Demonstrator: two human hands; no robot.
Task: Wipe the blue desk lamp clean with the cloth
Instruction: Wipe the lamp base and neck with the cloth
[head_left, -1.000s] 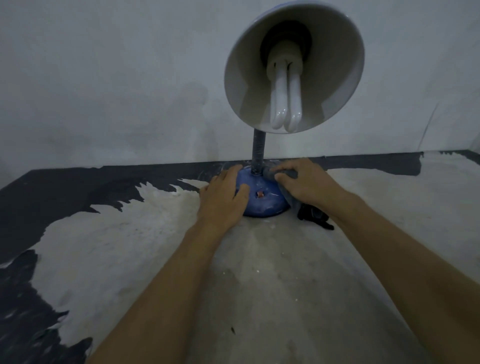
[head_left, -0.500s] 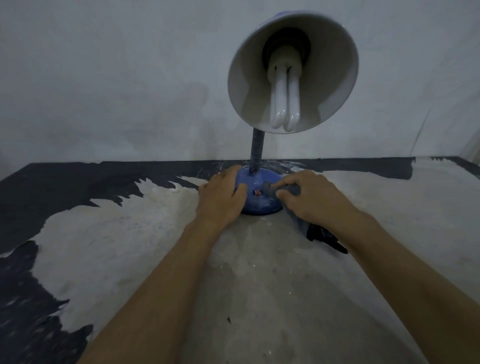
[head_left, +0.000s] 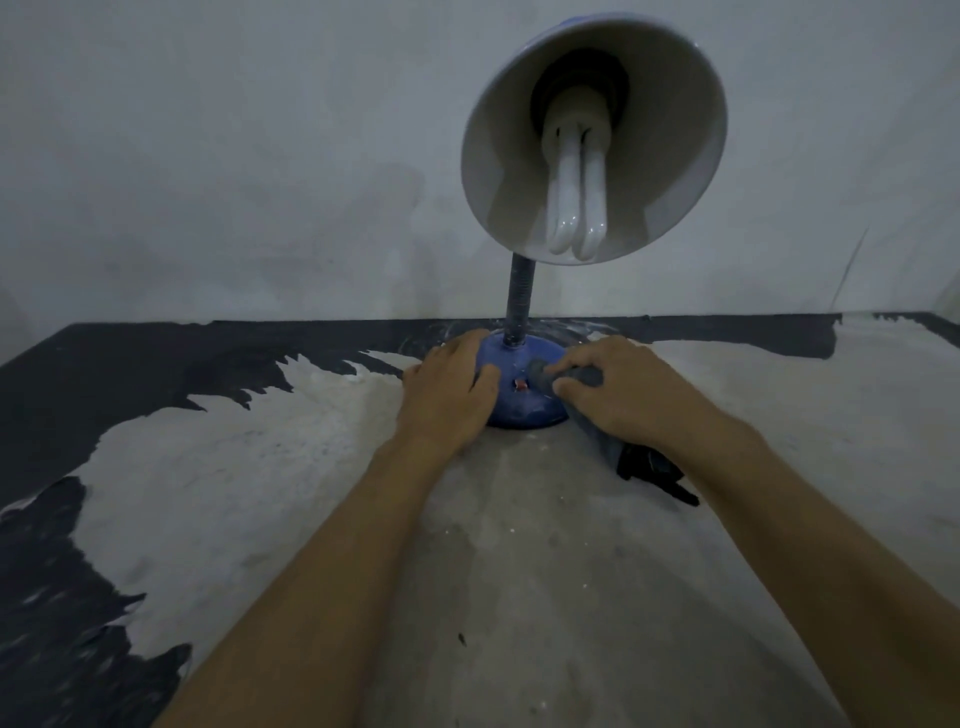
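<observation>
The blue desk lamp stands near the wall, its round blue base (head_left: 519, 408) on the worn tabletop. A dark flexible neck (head_left: 521, 301) rises to a white-lined shade (head_left: 592, 135) tilted toward me, with a white bulb (head_left: 575, 197) inside. My left hand (head_left: 449, 395) lies over the left side of the base, thumb on its top. My right hand (head_left: 631, 395) presses a dark grey cloth (head_left: 597, 376) against the right side of the base. The cloth's dark tail (head_left: 652, 467) trails onto the table behind my right wrist.
The tabletop (head_left: 291, 493) has black paint peeled away to pale patches, with dark areas at the left and along the back. A stained white wall (head_left: 234, 156) rises right behind the lamp.
My right hand with the cloth slid from the back top of the base round to its right front side. The left hand stayed on the base. The view drew a little closer.
</observation>
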